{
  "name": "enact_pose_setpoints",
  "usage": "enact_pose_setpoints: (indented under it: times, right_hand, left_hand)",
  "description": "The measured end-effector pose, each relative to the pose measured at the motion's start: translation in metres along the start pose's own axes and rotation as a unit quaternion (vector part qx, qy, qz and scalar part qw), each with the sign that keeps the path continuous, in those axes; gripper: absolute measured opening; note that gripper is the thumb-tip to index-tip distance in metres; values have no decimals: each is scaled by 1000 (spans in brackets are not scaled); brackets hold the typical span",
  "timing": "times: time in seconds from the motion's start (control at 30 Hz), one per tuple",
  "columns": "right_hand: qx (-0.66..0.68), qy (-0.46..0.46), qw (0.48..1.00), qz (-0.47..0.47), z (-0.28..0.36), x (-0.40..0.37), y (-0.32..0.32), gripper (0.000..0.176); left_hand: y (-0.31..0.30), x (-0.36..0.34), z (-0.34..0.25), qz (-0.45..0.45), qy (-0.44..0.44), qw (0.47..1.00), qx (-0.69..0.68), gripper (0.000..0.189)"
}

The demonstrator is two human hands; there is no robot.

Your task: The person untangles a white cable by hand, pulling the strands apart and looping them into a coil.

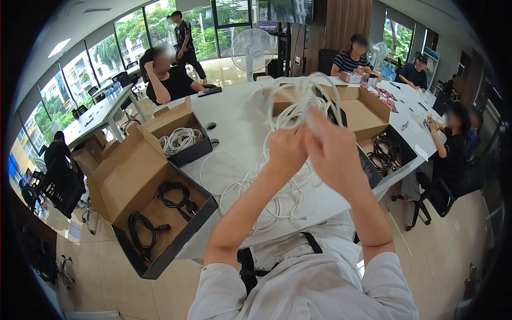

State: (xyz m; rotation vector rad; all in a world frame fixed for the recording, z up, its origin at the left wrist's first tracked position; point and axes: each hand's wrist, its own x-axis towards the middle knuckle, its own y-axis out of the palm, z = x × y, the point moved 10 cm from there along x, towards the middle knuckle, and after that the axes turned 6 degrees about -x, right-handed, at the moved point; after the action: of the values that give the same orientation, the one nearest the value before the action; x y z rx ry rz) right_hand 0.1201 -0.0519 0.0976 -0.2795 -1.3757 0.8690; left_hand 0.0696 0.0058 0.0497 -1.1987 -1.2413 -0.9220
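Note:
Both my hands are raised in front of me over the table, close together at a loose bundle of white cable [290, 111]. My left hand [287, 148] is closed round the cable. My right hand [333, 152], slightly blurred, is closed on it beside the left, its fingertips partly hidden. Loops of the bundle stick up and out above my hands, smeared by motion. Beneath them, a tangle of loose white cable [277, 205] spreads over the white table [234, 114], with a plug end near the front edge.
At left, an open box [178, 226] holds coiled black power cables [173, 195]; behind it a smaller box [192, 151] contains coiled white cable [182, 141]. Another open box [404, 151] with black cables [385, 154] stands right. Several people sit around the table. A fan [253, 50] stands behind.

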Motion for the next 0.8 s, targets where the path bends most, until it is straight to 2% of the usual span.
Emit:
enact_pose_setpoints:
  times: [0.1,0.2,0.23,0.3,0.33,0.37,0.47,0.5,0.53,0.6,0.63,0.73,0.77,0.8]
  right_hand:
    - [7,-50,994,93,37,-20,38,43]
    - [-33,-169,978,118,64,-43,78,44]
    - [-28,-138,985,99,59,-37,76,42]
    - [-14,-79,995,64,49,-26,71,38]
    - [4,-81,996,42,50,-23,65,36]
    - [20,-83,996,19,49,-20,55,33]
    - [29,-70,997,-24,31,-13,31,23]
    - [13,-54,998,-18,22,-11,27,23]
    - [-2,-39,999,-12,13,-9,24,22]
    - [-2,-15,1000,14,-1,-3,22,24]
    - [-1,-3,1000,27,-7,-3,22,25]
    - [-13,10,999,38,-20,-5,20,39]
    - [-18,10,999,38,-25,-5,19,44]
    - [-23,12,999,37,-31,-6,17,49]
  left_hand:
    - [16,-1,12,51,-97,994,4,25]
    - [19,-1,23,60,-158,985,-34,27]
    - [19,0,28,70,-183,978,-70,29]
    - [17,9,21,114,-163,980,-17,30]
    - [17,10,20,135,-154,979,10,30]
    - [27,4,33,177,-193,965,-28,30]
    - [12,11,29,80,-98,988,-87,25]
    - [24,9,42,172,-155,965,-126,16]
    - [21,12,38,168,-139,962,-167,17]
    - [14,15,27,155,-106,951,-245,24]
    - [18,13,31,192,-161,942,-222,22]
    - [36,1,48,250,-248,917,-188,18]
    - [49,-14,64,238,-279,903,-225,22]
    - [44,-9,56,231,-242,915,-225,24]
